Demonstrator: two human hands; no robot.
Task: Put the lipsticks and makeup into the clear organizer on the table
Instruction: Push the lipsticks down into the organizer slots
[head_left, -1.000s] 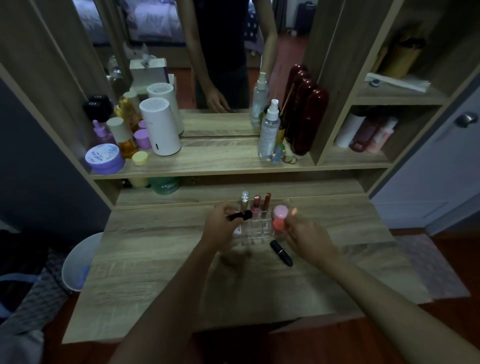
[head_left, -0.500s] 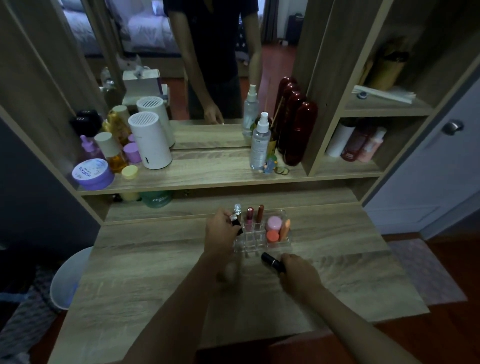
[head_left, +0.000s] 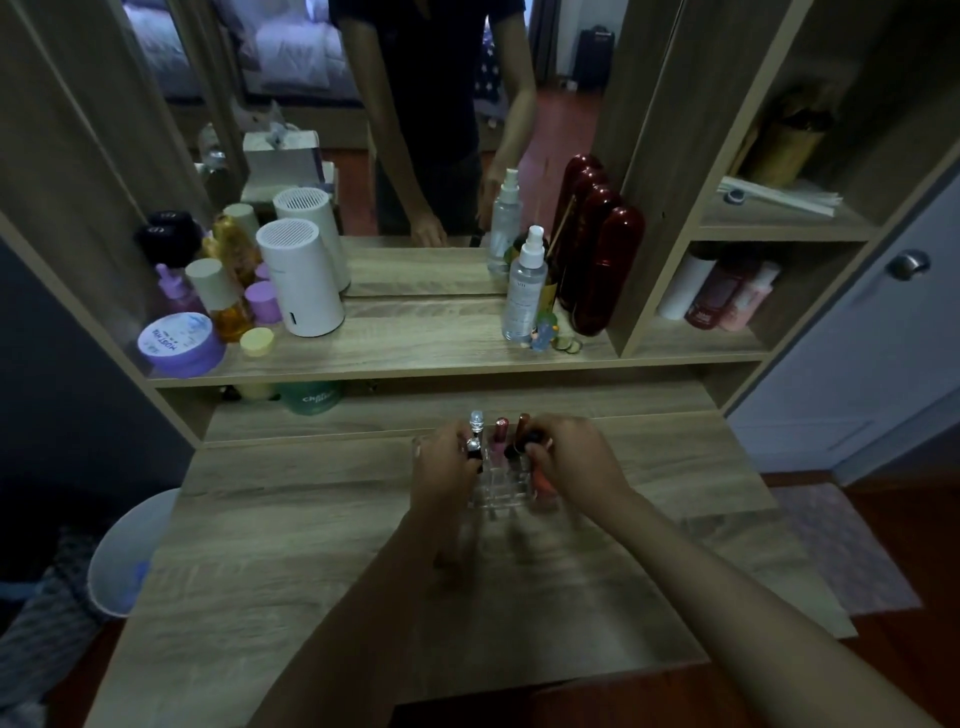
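Note:
The clear organizer (head_left: 501, 491) stands at the back middle of the wooden table (head_left: 311, 545), between my two hands. Three tubes stand upright in its back row: a clear-capped one (head_left: 476, 420), a pink one (head_left: 500, 432) and a brown-red one (head_left: 522, 423). My left hand (head_left: 447, 467) is at the organizer's left side, fingers closed on a black lipstick (head_left: 474, 453) in a left slot. My right hand (head_left: 571, 462) holds a second black lipstick (head_left: 519, 446) tilted over the organizer's right half. An orange makeup piece (head_left: 543, 483) shows under my right hand.
A shelf (head_left: 415, 348) above the table carries a white cylinder (head_left: 301, 278), jars, a spray bottle (head_left: 525, 291) and dark red cases (head_left: 605, 270) before a mirror. A white bin (head_left: 130, 556) stands left of the table. A door with a knob (head_left: 906, 265) is at right.
My right hand picked the black lipstick up off the table in front of the organizer and brought it over the organizer. My left hand lowered its lipstick into a left slot.

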